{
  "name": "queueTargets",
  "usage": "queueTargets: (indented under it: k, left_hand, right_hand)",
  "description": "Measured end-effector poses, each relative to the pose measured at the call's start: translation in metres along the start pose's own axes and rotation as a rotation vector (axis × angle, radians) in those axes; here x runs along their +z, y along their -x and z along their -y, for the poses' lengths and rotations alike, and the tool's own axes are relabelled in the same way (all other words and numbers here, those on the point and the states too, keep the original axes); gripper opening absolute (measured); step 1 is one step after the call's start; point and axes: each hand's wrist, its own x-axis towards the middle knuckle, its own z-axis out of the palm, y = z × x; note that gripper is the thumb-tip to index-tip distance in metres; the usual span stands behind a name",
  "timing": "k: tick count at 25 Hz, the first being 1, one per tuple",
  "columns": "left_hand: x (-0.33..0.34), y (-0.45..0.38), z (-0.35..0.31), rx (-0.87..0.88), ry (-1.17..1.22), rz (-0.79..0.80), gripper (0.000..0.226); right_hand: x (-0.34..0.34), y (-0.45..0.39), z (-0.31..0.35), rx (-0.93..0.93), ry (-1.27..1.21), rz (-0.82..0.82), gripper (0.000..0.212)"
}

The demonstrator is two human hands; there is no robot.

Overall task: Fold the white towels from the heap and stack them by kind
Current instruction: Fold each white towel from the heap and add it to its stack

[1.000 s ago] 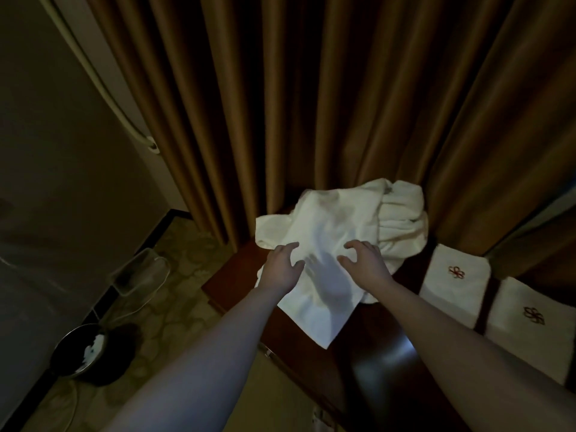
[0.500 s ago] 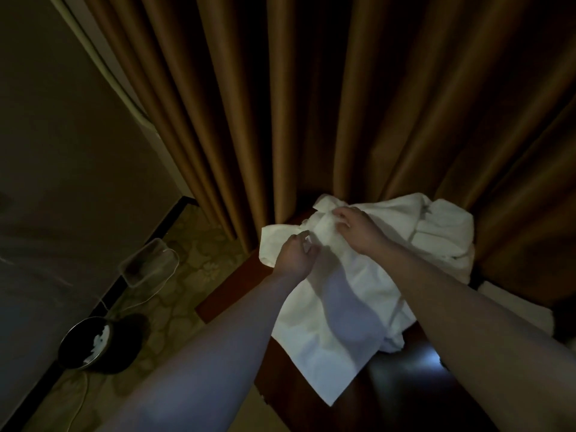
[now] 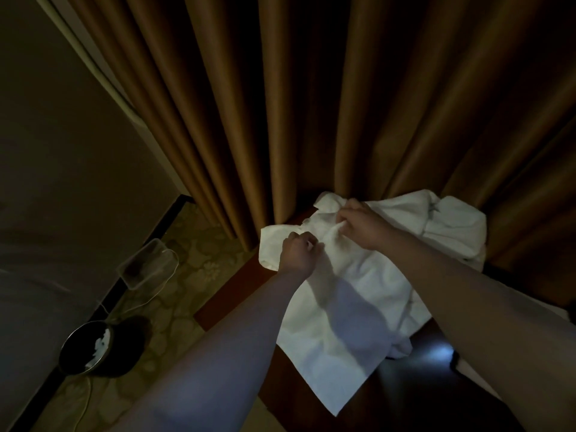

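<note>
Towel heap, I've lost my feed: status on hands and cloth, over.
Left hand and right hand both pinching the top towel at its far edge. Towel spread over the table, near corner overhanging. Heap behind. Nothing blocking.

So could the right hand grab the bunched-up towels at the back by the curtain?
Probably yes. The right hand is already close to the heap, and nothing lies between them. But it is pinching the spread towel, so it would have to let go first.

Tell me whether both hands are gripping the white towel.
Yes: the left hand and right hand each pinch the far edge of the white towel.
</note>
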Motion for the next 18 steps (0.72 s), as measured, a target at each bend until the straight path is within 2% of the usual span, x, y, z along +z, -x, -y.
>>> queueTargets:
  k: [3,7,13,15,18]
  left_hand:
    - [-0.012,0.009,-0.014,0.141,0.099,0.026,0.018]
    - [-0.041,0.023,-0.055,0.297,0.125,0.091,0.017]
    - [-0.1,0.052,-0.137,0.594,0.167,0.065,0.015]
    - [-0.121,0.067,-0.16,0.7,0.183,0.044,0.013]
    - [-0.143,0.087,-0.178,0.767,0.219,0.061,0.012]
  right_hand:
    - [-0.016,0.023,0.006,-0.054,-0.039,-0.197,0.014]
    - [-0.057,0.059,0.021,-0.033,-0.023,-0.368,0.007]
    - [-0.137,0.119,0.064,0.156,-0.218,-0.619,0.005]
    - [-0.158,0.143,0.086,0.191,-0.302,-0.711,0.011]
    - [-0.176,0.178,0.117,0.235,-0.331,-0.813,0.003]
